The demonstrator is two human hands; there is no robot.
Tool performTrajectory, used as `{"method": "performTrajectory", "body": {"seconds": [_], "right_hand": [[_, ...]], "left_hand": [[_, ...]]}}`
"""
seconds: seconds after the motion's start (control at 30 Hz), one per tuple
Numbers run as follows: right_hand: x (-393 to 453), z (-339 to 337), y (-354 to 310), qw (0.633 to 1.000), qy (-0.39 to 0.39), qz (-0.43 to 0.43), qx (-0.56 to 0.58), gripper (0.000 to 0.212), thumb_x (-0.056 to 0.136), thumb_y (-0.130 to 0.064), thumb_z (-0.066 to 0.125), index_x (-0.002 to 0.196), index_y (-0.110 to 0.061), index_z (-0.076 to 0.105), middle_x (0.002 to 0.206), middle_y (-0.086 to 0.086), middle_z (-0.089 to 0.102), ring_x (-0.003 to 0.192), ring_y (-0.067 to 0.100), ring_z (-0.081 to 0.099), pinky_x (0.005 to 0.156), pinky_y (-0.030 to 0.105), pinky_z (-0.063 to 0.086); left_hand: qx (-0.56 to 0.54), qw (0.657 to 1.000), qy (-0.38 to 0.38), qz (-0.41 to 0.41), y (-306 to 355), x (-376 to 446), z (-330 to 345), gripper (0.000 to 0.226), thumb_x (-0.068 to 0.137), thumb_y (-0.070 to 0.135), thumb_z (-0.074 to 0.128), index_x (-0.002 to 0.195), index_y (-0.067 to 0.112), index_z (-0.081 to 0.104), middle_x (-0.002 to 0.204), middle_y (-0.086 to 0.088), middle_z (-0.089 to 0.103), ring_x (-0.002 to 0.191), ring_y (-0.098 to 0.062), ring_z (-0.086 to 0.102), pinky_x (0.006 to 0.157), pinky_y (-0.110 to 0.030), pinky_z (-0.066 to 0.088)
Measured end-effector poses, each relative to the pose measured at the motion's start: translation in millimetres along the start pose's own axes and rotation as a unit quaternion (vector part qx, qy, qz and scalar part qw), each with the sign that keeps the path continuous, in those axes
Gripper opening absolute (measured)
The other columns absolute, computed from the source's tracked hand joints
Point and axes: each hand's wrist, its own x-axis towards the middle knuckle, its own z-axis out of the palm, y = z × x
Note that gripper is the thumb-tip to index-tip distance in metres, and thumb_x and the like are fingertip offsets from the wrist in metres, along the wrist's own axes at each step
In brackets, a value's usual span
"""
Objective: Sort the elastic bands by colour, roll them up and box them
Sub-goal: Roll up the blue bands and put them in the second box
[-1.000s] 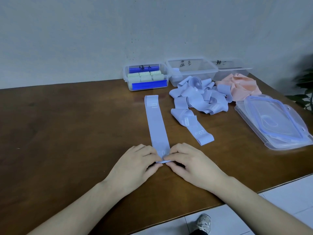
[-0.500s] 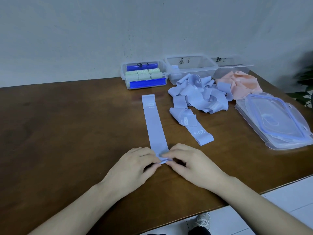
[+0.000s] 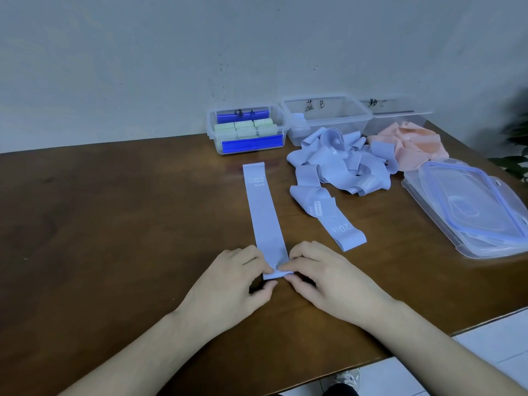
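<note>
A pale blue elastic band (image 3: 264, 212) lies flat and straight on the wooden table (image 3: 114, 224), running away from me. Its near end is turned over into a small roll. My left hand (image 3: 231, 284) and my right hand (image 3: 325, 281) pinch that rolled end from either side. A pile of loose blue bands (image 3: 343, 164) lies to the right, with a single "20 LB" blue band (image 3: 328, 218) trailing from it. Pink bands (image 3: 411, 144) are heaped behind. The left clear box (image 3: 248, 130) holds rolled green bands. The middle box (image 3: 325, 118) holds a blue roll or two.
A third clear box (image 3: 400, 115) stands at the back right behind the pink heap. Stacked clear lids (image 3: 468, 207) with blue seals lie at the right edge. The table's front edge runs just behind my wrists, with tiled floor below. A plant shows at far right.
The band's near end has been folded over into a small roll between my fingertips. Both hands have stayed in place at that end.
</note>
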Motion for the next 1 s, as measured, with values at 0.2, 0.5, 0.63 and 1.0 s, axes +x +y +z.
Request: {"method": "performTrajectory", "body": {"seconds": [0.2, 0.5, 0.63, 1.0], "right_hand": [[5, -4, 0, 0.999, -0.024, 0.023, 0.032, 0.024, 0.102, -0.033, 0.051, 0.116, -0.025, 0.069, 0.105, -0.016, 0.057, 0.093, 0.002, 0.057, 0.081, 0.020, 0.049], [12, -1, -2, 0.998, -0.012, 0.057, 0.034, 0.016, 0.100, -0.030, 0.052, 0.101, -0.026, 0.067, 0.097, -0.018, 0.052, 0.083, 0.005, 0.056, 0.072, 0.025, 0.051], [13, -1, -2, 0.997, -0.006, 0.064, 0.036, 0.018, 0.099, -0.032, 0.052, 0.101, -0.025, 0.069, 0.095, -0.017, 0.052, 0.082, 0.006, 0.056, 0.071, 0.026, 0.051], [10, 0, 0, 1.000, 0.004, 0.027, 0.004, 0.021, 0.099, -0.030, 0.051, 0.109, -0.025, 0.068, 0.103, -0.015, 0.056, 0.087, 0.007, 0.054, 0.077, 0.028, 0.050]], "left_hand": [[-0.023, 0.999, -0.007, -0.033, -2, 6, -1, 0.019, 0.090, 0.038, 0.054, 0.091, 0.029, 0.071, 0.088, 0.020, 0.057, 0.070, 0.009, 0.046, 0.085, -0.019, 0.039], [0.005, 0.999, 0.029, -0.045, -2, 4, 2, 0.018, 0.093, 0.042, 0.049, 0.099, 0.036, 0.065, 0.093, 0.024, 0.052, 0.066, 0.013, 0.042, 0.090, -0.028, 0.041], [0.032, 0.999, 0.036, 0.000, -4, 3, 2, 0.022, 0.094, 0.041, 0.048, 0.095, 0.034, 0.069, 0.092, 0.018, 0.061, 0.074, 0.000, 0.056, 0.089, -0.033, 0.043], [-0.024, 0.999, 0.035, -0.024, -12, 2, 6, 0.022, 0.094, 0.040, 0.052, 0.105, 0.035, 0.070, 0.101, 0.021, 0.053, 0.077, 0.021, 0.041, 0.096, -0.029, 0.039]]}}
